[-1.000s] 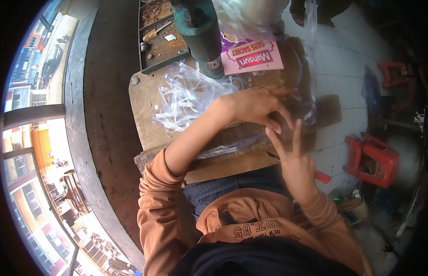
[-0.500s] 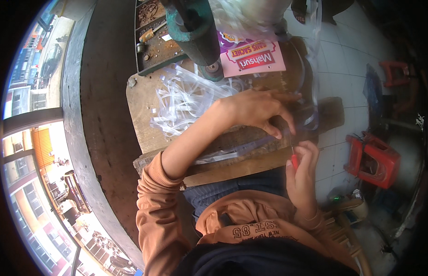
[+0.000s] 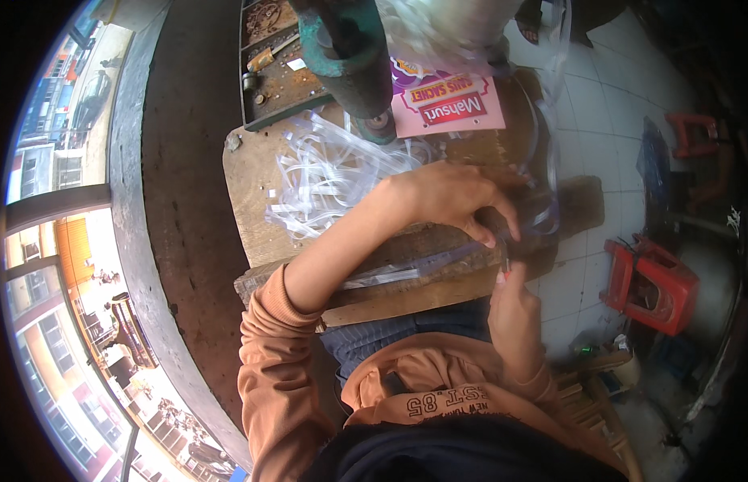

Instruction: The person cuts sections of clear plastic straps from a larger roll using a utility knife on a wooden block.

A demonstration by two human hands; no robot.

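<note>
A clear plastic strip (image 3: 382, 278) runs along the near edge of the wooden bench top (image 3: 253, 209) toward my left hand (image 3: 450, 194). That hand arches over it, thumb and forefinger bent down onto the strip a small gap apart. Just nearer, my right hand (image 3: 516, 309) is closed round a small red-handled tool (image 3: 502, 277) with a thin metal tip beside my left fingertips. Most of the tool is hidden in the grip, so its exact kind cannot be told. Beyond my left forearm lies a tangled heap of clear plastic strips (image 3: 325, 177).
A green metal press (image 3: 346, 72) stands over the bench. Left of it is a tray (image 3: 277, 116) with small bits; right of it, a pink printed sheet (image 3: 450, 100). Bagged plastic (image 3: 454, 28) lies behind. A red stool (image 3: 651, 285) stands on the tiled floor.
My right hand has moved slightly left and turned, bringing the tool's tip up against the left fingertips and covering more of its handle. My left hand has barely shifted.
</note>
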